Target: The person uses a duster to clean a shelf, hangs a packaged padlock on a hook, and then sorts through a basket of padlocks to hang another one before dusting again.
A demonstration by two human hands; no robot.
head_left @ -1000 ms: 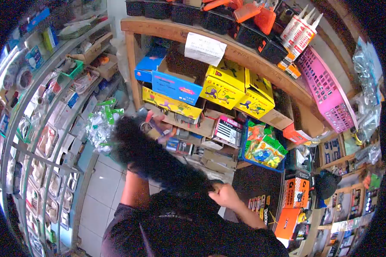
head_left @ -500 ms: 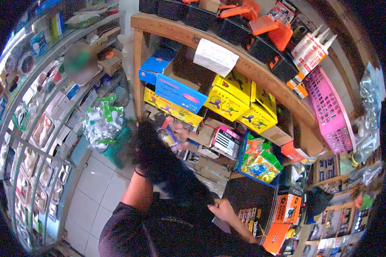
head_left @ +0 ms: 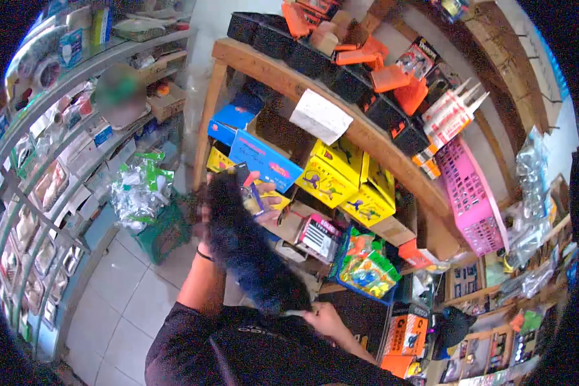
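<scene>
A long dark feather duster (head_left: 254, 260) lies diagonally across the middle of the view. My right hand (head_left: 327, 320) is closed around its thin handle at the lower right end. My left hand (head_left: 268, 198) reaches up beyond the duster, which hides its palm; a dark band circles that wrist. Its fingers are curled around a small blue-and-yellow item (head_left: 252, 201), whose exact kind I cannot make out. The duster's fluffy upper part covers part of this hand. Just past my left hand are a blue carton (head_left: 264, 157) and yellow boxes (head_left: 331, 174) on the shelf.
A wooden shelf (head_left: 270, 61) carries black bins, orange pieces and white-nozzled tubes (head_left: 447, 116). To the right are a pink basket (head_left: 469, 199) and a blue basket of bright packets (head_left: 367, 270). A metal-framed display case (head_left: 19, 186) and a green container (head_left: 161, 235) stand left.
The view has shifted, with the shelf now slightly lower and more to the left. The duster's fluffy part has swung a little; both hands keep their hold.
</scene>
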